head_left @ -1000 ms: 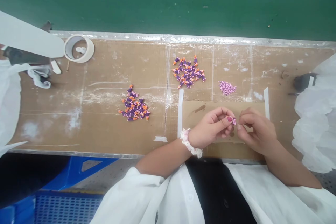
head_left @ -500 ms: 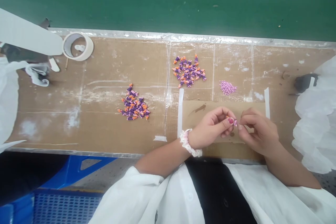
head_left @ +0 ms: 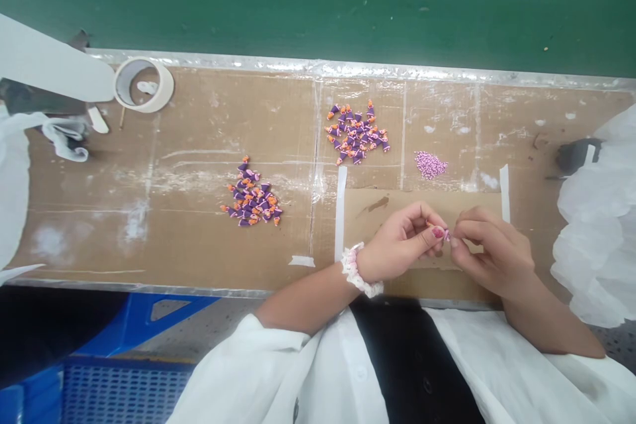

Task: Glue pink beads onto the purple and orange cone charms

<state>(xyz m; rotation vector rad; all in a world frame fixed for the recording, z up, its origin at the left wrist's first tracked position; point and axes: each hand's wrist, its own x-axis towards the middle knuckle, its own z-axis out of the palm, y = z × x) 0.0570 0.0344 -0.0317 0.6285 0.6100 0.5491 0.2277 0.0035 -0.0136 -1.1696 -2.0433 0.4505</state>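
Observation:
My left hand (head_left: 405,245) and my right hand (head_left: 489,252) meet fingertip to fingertip over a taped cardboard patch (head_left: 377,202). Both are closed in a pinch on one tiny pink piece (head_left: 446,234) between them. A white scrunchie (head_left: 358,271) circles my left wrist. Farther back lie a small heap of pink beads (head_left: 430,165) and a pile of purple-and-orange pieces (head_left: 356,133). A second purple-and-orange pile (head_left: 251,201) sits to the left of my hands.
The brown bench top (head_left: 189,238) has a metal front edge and a green wall behind. A tape roll (head_left: 144,84) lies at the back left. White plastic bags (head_left: 596,232) crowd the right edge, white material the left. A blue crate (head_left: 89,384) stands below.
Both hands stay pinched together in the same spot, with only slight finger movement; the view has shifted a little.

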